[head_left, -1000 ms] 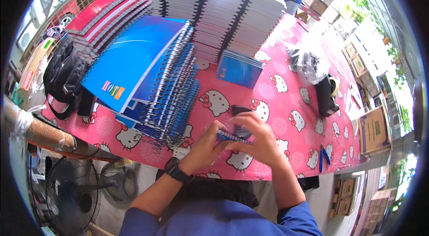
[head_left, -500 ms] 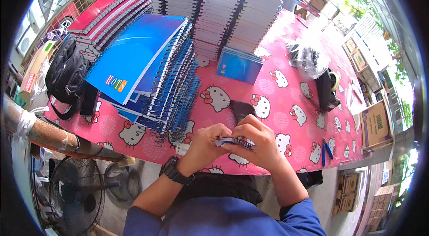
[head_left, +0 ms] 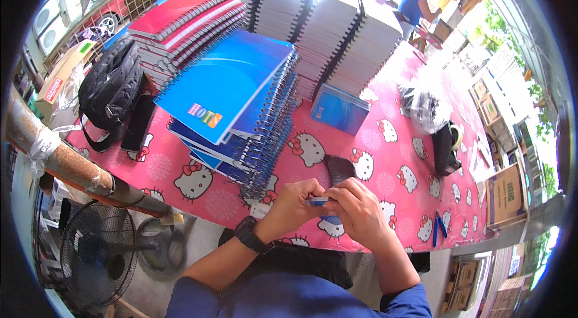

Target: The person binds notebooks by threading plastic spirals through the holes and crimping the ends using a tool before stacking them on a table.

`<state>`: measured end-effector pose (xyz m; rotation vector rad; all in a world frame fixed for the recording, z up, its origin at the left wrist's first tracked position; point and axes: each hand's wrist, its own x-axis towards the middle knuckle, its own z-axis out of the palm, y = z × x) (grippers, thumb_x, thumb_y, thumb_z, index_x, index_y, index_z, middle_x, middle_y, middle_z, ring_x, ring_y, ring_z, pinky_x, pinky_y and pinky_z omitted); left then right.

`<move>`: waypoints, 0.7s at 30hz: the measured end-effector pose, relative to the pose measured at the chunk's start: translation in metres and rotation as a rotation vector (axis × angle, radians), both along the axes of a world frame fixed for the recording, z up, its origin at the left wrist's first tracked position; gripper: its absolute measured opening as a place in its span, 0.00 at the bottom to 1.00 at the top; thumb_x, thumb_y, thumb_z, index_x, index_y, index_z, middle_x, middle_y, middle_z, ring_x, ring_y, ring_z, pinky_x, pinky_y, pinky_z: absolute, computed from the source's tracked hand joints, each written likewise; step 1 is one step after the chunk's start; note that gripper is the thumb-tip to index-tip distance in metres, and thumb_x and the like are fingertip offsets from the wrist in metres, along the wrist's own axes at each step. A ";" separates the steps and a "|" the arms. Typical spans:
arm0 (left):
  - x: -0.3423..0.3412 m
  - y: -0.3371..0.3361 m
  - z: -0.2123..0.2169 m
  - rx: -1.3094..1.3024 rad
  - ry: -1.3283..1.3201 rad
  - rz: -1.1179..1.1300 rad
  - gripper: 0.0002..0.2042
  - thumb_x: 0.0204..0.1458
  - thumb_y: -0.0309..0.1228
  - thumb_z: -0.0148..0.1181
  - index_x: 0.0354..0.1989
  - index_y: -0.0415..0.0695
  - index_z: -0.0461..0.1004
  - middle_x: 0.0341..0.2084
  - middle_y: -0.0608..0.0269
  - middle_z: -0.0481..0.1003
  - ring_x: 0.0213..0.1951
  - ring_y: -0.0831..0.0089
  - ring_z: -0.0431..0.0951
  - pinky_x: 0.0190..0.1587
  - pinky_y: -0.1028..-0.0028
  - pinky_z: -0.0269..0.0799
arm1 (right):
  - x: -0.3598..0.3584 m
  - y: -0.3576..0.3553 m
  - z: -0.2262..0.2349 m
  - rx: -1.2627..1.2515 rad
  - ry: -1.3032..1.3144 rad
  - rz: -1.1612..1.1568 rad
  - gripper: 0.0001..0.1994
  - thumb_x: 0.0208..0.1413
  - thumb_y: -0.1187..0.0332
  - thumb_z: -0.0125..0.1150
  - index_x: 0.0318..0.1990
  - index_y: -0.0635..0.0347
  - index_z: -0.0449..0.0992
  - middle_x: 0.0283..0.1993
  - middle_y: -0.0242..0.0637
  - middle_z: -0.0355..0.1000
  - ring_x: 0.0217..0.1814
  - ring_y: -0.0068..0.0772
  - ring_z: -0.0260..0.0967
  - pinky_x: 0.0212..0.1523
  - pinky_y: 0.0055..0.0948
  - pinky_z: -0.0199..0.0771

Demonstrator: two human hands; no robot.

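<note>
My left hand (head_left: pixel 292 208) and my right hand (head_left: pixel 362 212) meet at the table's near edge, both closed on a small spiral notebook (head_left: pixel 318 200). It is seen nearly edge-on, with a little blue and white showing; the fingers hide most of it. Just beyond my hands lies a dark curved object (head_left: pixel 341 168) on the table. Ahead and to the left is a tall, uneven stack of blue spiral notebooks (head_left: pixel 226 86), coils facing right. A short stack of small blue notebooks (head_left: pixel 340 110) sits farther off, in front of thick coil-bound piles (head_left: pixel 343 35).
A pink patterned cloth (head_left: pixel 385 158) covers the table. Red notebooks (head_left: pixel 183 14), a black bag (head_left: pixel 112 92) and a flat black item (head_left: pixel 138 128) stand left. Rightward are a plastic bag (head_left: pixel 428 110), tape dispenser (head_left: pixel 445 149) and blue-handled pliers (head_left: pixel 440 229). A fan (head_left: pixel 99 252) stands lower left.
The whole view has shifted, so the table's things appear lower and farther right. My fingers have changed position around the small notebook, and its dark coil no longer shows.
</note>
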<state>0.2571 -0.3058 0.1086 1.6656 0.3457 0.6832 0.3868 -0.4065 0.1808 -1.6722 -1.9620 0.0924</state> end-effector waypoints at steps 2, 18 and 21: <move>0.001 -0.002 -0.003 -0.035 -0.063 0.027 0.16 0.41 0.26 0.71 0.37 0.41 0.71 0.32 0.62 0.76 0.33 0.78 0.74 0.36 0.75 0.70 | -0.001 0.001 0.007 -0.063 0.043 -0.025 0.13 0.48 0.69 0.63 0.41 0.61 0.72 0.31 0.41 0.64 0.35 0.45 0.67 0.35 0.38 0.69; -0.008 -0.027 -0.019 0.015 -0.117 0.097 0.26 0.44 0.36 0.66 0.52 0.45 0.66 0.57 0.59 0.62 0.54 0.65 0.67 0.53 0.64 0.63 | -0.008 0.171 0.096 0.355 0.227 -0.177 0.17 0.48 0.57 0.66 0.34 0.64 0.74 0.35 0.41 0.69 0.36 0.35 0.68 0.39 0.33 0.68; -0.021 -0.020 -0.018 -0.010 -0.081 0.093 0.23 0.45 0.34 0.65 0.50 0.45 0.67 0.55 0.57 0.63 0.56 0.63 0.65 0.54 0.63 0.63 | 0.017 0.169 0.082 0.581 0.383 -0.143 0.14 0.52 0.58 0.63 0.35 0.62 0.76 0.34 0.40 0.69 0.37 0.33 0.68 0.38 0.32 0.68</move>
